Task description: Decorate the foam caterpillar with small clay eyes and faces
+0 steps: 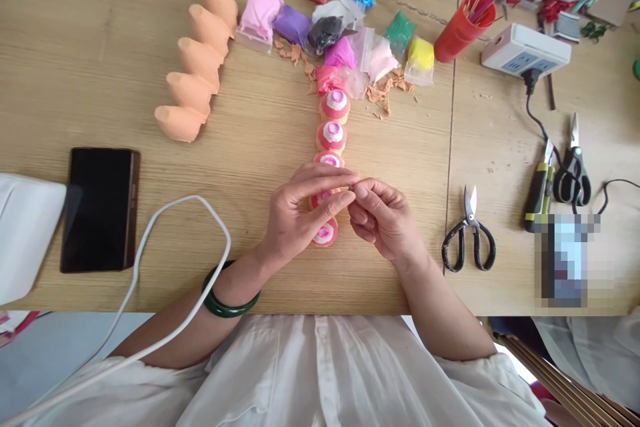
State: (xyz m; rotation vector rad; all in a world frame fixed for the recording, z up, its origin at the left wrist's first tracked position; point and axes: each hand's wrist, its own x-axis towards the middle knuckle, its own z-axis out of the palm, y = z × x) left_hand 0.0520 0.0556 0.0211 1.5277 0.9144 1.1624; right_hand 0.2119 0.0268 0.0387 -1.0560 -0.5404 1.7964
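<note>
- A row of round clay pieces [331, 135], pink and white on top, is laid from near to far at the middle of the tabletop [100, 47].
- Over its near end the left hand [300, 213] and right hand [385, 220] are brought together, each grip pressed shut at the fingertips; what is pinched cannot be told.
- Bags of clay [293, 23] are heaped at the far end.
- Scissors [470, 233] are seen to the right, a phone [97, 209] to the left.

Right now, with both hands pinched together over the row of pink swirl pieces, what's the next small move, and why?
Probably lower the small bit onto the swirl piece directly beneath. The left hand and right hand both pinch it at their fingertips over that piece, which they half hide; the bit is too small to identify.
</note>
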